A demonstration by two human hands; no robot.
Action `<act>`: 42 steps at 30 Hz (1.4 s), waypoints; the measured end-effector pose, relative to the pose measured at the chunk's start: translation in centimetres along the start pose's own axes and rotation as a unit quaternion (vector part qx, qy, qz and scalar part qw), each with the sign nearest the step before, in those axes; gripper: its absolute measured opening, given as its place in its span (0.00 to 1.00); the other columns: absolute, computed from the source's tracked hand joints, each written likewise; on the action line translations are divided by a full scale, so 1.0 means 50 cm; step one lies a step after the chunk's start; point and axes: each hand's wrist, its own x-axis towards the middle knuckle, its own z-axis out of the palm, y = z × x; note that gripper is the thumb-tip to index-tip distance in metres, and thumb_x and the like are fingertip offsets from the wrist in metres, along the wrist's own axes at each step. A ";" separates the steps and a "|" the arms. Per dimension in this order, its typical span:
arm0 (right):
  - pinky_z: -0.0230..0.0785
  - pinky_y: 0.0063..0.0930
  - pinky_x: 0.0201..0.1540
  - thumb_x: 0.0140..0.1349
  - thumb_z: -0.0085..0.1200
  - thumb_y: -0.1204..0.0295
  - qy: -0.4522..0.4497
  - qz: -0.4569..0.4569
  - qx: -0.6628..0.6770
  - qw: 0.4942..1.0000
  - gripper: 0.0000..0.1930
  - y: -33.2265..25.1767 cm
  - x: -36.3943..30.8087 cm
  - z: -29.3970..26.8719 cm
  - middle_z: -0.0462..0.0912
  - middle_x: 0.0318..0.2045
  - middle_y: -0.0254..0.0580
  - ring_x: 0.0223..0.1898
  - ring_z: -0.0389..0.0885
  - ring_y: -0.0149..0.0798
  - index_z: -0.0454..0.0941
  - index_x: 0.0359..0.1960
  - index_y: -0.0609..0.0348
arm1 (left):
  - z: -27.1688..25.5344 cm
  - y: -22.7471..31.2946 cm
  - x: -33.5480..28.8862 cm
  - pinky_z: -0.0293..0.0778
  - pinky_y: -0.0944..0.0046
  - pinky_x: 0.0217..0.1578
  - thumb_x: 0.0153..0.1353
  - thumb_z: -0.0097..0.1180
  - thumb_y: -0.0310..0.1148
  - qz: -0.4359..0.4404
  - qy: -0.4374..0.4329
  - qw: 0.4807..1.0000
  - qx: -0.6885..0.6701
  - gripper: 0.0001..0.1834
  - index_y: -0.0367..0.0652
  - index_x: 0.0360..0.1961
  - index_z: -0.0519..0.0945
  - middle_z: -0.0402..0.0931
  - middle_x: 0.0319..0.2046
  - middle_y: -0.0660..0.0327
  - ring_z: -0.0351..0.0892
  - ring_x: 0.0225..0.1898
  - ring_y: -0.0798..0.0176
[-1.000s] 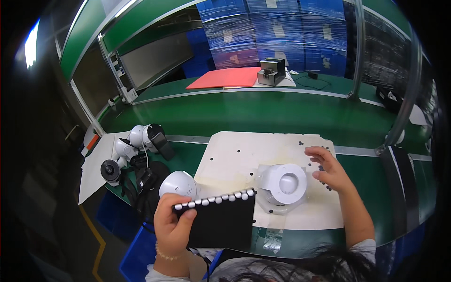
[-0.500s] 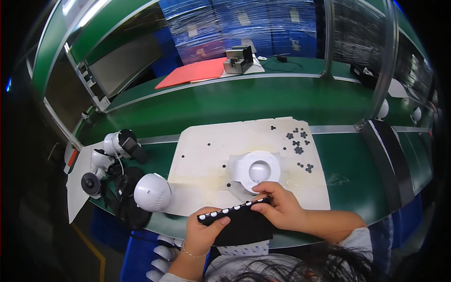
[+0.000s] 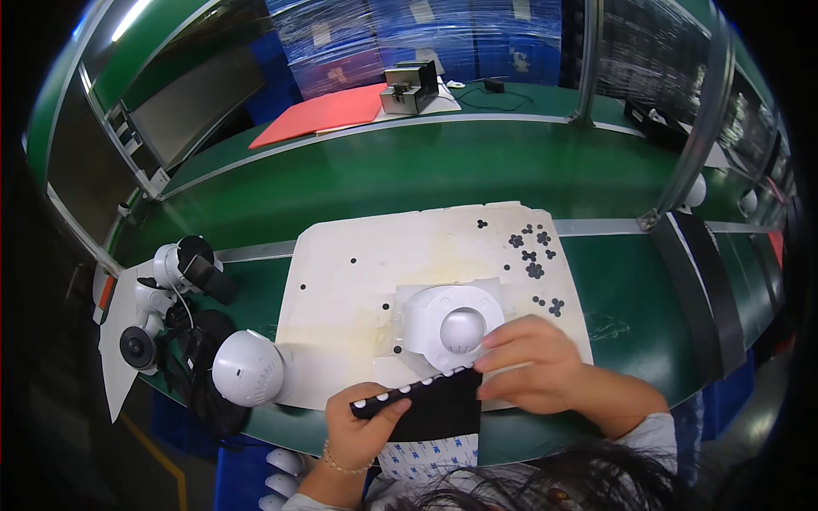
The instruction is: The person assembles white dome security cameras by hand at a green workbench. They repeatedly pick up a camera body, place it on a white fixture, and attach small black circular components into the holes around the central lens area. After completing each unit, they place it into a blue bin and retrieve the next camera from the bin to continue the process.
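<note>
A black sheet (image 3: 439, 413) of adhesive foam, with a row of white dots along its folded upper edge, hangs in front of me. White backing paper with blue print (image 3: 429, 456) shows below it. My left hand (image 3: 362, 426) is closed on the sheet's left end, thumb in front. My right hand (image 3: 532, 362) has its fingers bent round the sheet's right corner; whether a small dot is between the fingertips is hidden. Just beyond, a white plastic housing (image 3: 422, 319) with a round opening lies on clear film, close to my right fingertips.
Small black round pads (image 3: 534, 270) lie scattered on the beige board (image 3: 332, 332). A white dome housing (image 3: 247, 368) and white camera units (image 3: 175, 264) stand at left. White shells (image 3: 284, 462) sit in a blue bin below. A black strip (image 3: 703, 289) lies right; a metal box (image 3: 409, 89) stands far back.
My right hand has shifted slightly, its fingers now bunched at the sheet's right corner. The white housing appears turned, its round opening nearer my right hand. The whole view has shifted a little.
</note>
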 end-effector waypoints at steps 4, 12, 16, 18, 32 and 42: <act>0.64 0.28 0.40 0.42 0.62 0.70 0.005 0.045 -0.027 0.999 0.13 0.007 0.009 -0.015 0.76 0.38 0.32 0.43 0.72 0.40 0.77 0.33 0.51 | 0.004 -0.001 0.001 0.62 0.75 0.20 0.42 0.62 0.21 0.024 0.025 0.999 -0.023 0.07 0.32 0.20 0.75 0.73 0.17 0.60 0.67 0.18 0.74; 0.63 0.29 0.34 0.43 0.61 0.72 -0.058 0.060 -0.028 0.996 0.15 0.007 0.002 0.026 0.74 0.29 0.34 0.32 0.72 0.38 0.76 0.35 0.57 | -0.002 -0.002 0.003 0.61 0.73 0.18 0.42 0.62 0.22 -0.011 -0.022 0.999 -0.022 0.07 0.31 0.19 0.75 0.72 0.16 0.60 0.67 0.17 0.72; 0.63 0.29 0.33 0.42 0.61 0.72 -0.041 0.057 -0.019 0.997 0.13 0.008 0.000 0.034 0.73 0.27 0.35 0.30 0.71 0.38 0.76 0.32 0.58 | 0.001 0.004 0.005 0.60 0.73 0.18 0.42 0.62 0.23 -0.018 -0.040 0.999 -0.019 0.07 0.31 0.18 0.75 0.72 0.15 0.60 0.67 0.17 0.73; 0.63 0.29 0.33 0.43 0.60 0.72 -0.041 0.062 -0.027 0.997 0.11 0.007 0.002 0.035 0.73 0.26 0.35 0.31 0.71 0.38 0.76 0.30 0.58 | -0.001 0.001 0.005 0.60 0.74 0.18 0.43 0.62 0.23 -0.022 -0.049 0.999 -0.005 0.07 0.31 0.19 0.76 0.72 0.15 0.60 0.66 0.17 0.73; 0.61 0.30 0.39 0.49 0.56 0.73 -0.067 0.126 0.044 0.989 0.05 -0.003 0.014 0.016 0.75 0.27 0.32 0.35 0.70 0.37 0.77 0.29 0.55 | -0.004 -0.007 0.006 0.66 0.70 0.21 0.36 0.65 0.19 0.079 -0.088 0.992 0.049 0.09 0.32 0.20 0.76 0.73 0.18 0.55 0.73 0.19 0.65; 0.65 0.26 0.38 0.48 0.56 0.78 -0.013 0.236 0.104 0.966 0.06 -0.005 0.019 -0.037 0.78 0.27 0.37 0.33 0.75 0.37 0.78 0.29 0.58 | -0.013 -0.020 0.006 0.69 0.69 0.24 0.31 0.63 0.14 0.116 -0.074 0.988 0.068 0.12 0.32 0.22 0.76 0.75 0.20 0.53 0.74 0.21 0.62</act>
